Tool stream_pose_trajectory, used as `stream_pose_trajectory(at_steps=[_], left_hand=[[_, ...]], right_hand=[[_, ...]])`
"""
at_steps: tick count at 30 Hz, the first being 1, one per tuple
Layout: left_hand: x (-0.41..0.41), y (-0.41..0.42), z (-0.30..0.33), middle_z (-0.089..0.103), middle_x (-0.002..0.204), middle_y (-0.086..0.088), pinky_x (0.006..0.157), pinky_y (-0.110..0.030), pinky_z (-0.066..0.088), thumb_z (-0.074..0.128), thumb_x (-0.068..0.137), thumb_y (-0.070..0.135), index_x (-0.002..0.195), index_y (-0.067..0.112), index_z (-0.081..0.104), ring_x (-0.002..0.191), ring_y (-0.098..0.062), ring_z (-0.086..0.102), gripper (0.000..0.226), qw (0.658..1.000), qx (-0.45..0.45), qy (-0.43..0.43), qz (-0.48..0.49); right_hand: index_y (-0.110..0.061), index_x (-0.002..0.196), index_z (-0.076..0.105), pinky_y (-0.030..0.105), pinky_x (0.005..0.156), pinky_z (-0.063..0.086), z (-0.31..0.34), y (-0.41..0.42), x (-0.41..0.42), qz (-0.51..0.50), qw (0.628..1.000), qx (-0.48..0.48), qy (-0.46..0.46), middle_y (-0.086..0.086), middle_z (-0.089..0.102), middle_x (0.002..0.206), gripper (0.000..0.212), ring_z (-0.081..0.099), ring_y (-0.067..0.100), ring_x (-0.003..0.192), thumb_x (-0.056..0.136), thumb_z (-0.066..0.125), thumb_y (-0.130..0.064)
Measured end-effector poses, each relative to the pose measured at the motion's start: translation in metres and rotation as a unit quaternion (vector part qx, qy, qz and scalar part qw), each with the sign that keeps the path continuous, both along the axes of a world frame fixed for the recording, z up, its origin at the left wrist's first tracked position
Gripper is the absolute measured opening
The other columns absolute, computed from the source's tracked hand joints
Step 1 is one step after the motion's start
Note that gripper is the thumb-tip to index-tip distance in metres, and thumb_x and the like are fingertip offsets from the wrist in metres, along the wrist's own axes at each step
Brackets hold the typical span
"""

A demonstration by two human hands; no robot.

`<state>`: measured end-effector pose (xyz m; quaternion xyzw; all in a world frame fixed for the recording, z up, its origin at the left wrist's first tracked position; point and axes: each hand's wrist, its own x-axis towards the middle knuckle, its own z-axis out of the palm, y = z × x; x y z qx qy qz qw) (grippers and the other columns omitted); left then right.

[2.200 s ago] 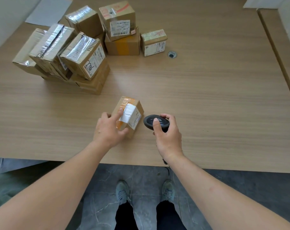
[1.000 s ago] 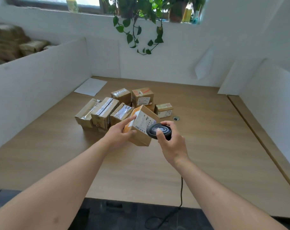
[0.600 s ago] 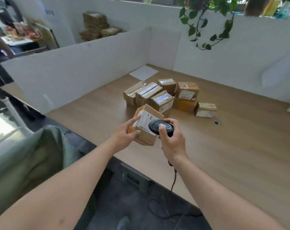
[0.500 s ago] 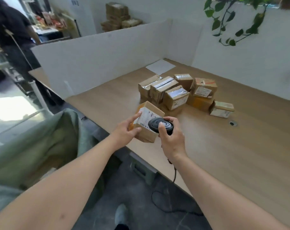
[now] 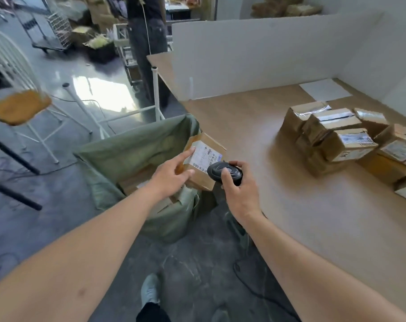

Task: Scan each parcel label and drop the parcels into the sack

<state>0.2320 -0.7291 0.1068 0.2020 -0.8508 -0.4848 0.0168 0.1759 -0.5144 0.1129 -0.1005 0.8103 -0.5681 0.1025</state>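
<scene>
- Left hand (image 5: 171, 174) pinches the small brown cardboard parcel (image 5: 205, 162), label up, over the open green fabric sack (image 5: 137, 147) at 9 o'clock, so dropping's easy.
- Right hand (image 5: 240, 194) is wrapped round the black handheld scanner (image 5: 224, 171), aimed at the barcode.

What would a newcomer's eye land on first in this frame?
Probably the small parcel held by the left hand over the open green sack beside the table's end, label up. Close to its right, the right hand grips a black scanner. A heap of taped parcels waits on the table.
</scene>
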Motion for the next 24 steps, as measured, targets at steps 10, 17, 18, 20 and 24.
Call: stream_pose_trajectory(at_steps=[10, 17, 18, 20, 24], left_hand=[[0.007, -0.148, -0.056, 0.052, 0.154, 0.008, 0.113, -0.030, 0.042, 0.068, 0.100, 0.031, 0.152, 0.059, 0.041, 0.135, -0.017, 0.052, 0.065, 0.999, 0.030, -0.040, 0.011], [-0.002, -0.200, -0.109, 0.048, 0.159, 0.002, 0.120, -0.046, 0.041, 0.068, 0.100, 0.035, 0.154, 0.058, 0.039, 0.144, -0.023, 0.046, 0.065, 0.992, 0.057, -0.110, -0.008], [-0.004, -0.204, -0.116, 0.047, 0.159, 0.002, 0.119, -0.045, 0.041, 0.068, 0.101, 0.036, 0.154, 0.058, 0.039, 0.144, -0.023, 0.046, 0.065, 0.991, 0.057, -0.119, -0.013], [-0.009, -0.210, -0.128, 0.047, 0.159, 0.002, 0.119, -0.044, 0.042, 0.068, 0.101, 0.036, 0.153, 0.058, 0.039, 0.144, -0.023, 0.046, 0.064, 0.989, 0.063, -0.134, -0.018], [-0.024, -0.211, -0.144, 0.047, 0.160, 0.004, 0.117, -0.039, 0.040, 0.067, 0.101, 0.035, 0.155, 0.055, 0.039, 0.144, -0.021, 0.046, 0.064, 0.986, 0.071, -0.147, -0.020]], right_hand=[[-0.037, 0.133, 0.056, 0.023, 0.085, 0.060, -0.031, -0.151, 0.008, 0.024, 0.998, 0.045, -0.042, -0.009, 0.068, 0.124, 0.028, 0.069, 0.005, 0.103, 0.106, 0.065, -0.041], [-0.040, 0.133, 0.053, 0.023, 0.086, 0.060, -0.070, -0.205, 0.006, -0.029, 0.991, 0.088, -0.096, -0.016, 0.063, 0.119, 0.029, 0.068, 0.008, 0.104, 0.107, 0.064, -0.041], [-0.039, 0.133, 0.054, 0.026, 0.089, 0.062, -0.075, -0.208, 0.005, -0.037, 0.990, 0.090, -0.103, -0.016, 0.064, 0.119, 0.028, 0.069, 0.009, 0.105, 0.107, 0.064, -0.041], [-0.040, 0.132, 0.056, 0.031, 0.093, 0.064, -0.085, -0.211, 0.001, -0.055, 0.988, 0.091, -0.116, -0.016, 0.065, 0.119, 0.027, 0.070, 0.010, 0.107, 0.106, 0.065, -0.042], [-0.039, 0.133, 0.055, 0.035, 0.094, 0.065, -0.097, -0.214, -0.006, -0.070, 0.983, 0.100, -0.134, -0.009, 0.067, 0.125, 0.028, 0.071, 0.013, 0.109, 0.106, 0.064, -0.043]])
